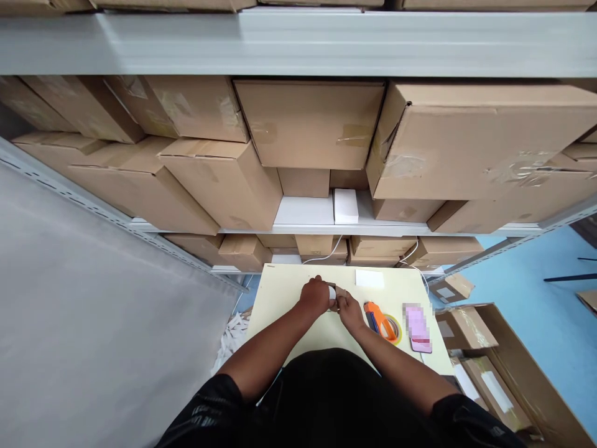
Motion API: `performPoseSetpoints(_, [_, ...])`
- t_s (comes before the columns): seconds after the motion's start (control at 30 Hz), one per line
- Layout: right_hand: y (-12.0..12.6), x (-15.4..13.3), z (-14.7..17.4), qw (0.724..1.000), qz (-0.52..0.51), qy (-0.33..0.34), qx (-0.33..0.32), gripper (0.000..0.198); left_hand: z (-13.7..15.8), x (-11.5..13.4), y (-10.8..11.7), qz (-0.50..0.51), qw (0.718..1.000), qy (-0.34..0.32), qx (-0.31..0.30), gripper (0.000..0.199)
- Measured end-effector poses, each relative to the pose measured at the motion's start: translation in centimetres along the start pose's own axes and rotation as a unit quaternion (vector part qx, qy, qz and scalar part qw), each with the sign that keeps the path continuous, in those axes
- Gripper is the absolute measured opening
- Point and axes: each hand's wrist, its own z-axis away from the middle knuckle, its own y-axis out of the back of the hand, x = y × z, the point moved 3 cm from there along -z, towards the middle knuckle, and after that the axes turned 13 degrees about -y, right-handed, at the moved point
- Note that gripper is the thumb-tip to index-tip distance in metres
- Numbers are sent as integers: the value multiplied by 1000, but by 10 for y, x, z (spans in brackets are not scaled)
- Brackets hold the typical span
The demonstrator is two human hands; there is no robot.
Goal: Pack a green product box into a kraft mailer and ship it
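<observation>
One small, white-patched brown item (341,291), partly hidden, is clasped by the left hand (316,295) and right hand (349,310).

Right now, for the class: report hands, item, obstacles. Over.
Left hand and right hand gripping small brown-and-white item. Item mostly hidden. Possible obstacle: orange tape dispenser beside right forearm.

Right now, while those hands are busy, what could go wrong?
The small item is pinched between the left grip and the right grip, so it might slip if either loosens.
The orange dispenser lies close to the right arm, which could bump it.
The pink phone is near the table's right edge; a knock might send it off.
</observation>
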Motion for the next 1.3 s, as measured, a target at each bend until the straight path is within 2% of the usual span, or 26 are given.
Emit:
performPoseSetpoints(0.1, [0,2,0,1000,-10,-26,-13,39,-5,3,0,13,999,34,-3,37])
performPoseSetpoints(0.27, [0,-9,4,999,29,-7,-28,33,-2,2,11,24,999,33,-5,57])
performPoseSetpoints(0.5, [-3,-40,16,992,109,51,-33,21,27,8,51,-8,997,-15,76,53])
performPoseSetpoints(0.67, [-2,-50,9,975,215,32,-56,14,49,24,83,15,993,-50,101,48])
performPoseSetpoints(0.8, [-1,-42,2,976,215,23,-24,20,74,14,120,25,982,-4,190,48])
performPoseSetpoints(0.87, [-1,-39,-1,978,206,34,-14,20,88,-5,135,38,966,20,254,44])
performPoseSetpoints(0.93, [0,-40,-2,980,197,35,-18,19,102,-31,140,70,947,42,311,39])
performPoseSetpoints(1.0, [2,-43,-3,982,184,24,-33,20,113,-58,133,143,921,72,355,36])
performPoseSetpoints(1.07, [5,-49,-3,985,164,10,-51,20,121,-81,114,274,873,108,390,37])
performPoseSetpoints(1.1, [7,-52,-3,987,153,4,-58,19,124,-90,102,356,834,118,404,39])
performPoseSetpoints(1.2, [14,-58,-3,990,119,-17,-68,15,124,-100,67,576,689,99,428,45])
performPoseSetpoints(1.3, [23,-61,1,992,87,-39,-79,13,120,-94,47,674,586,73,444,45])
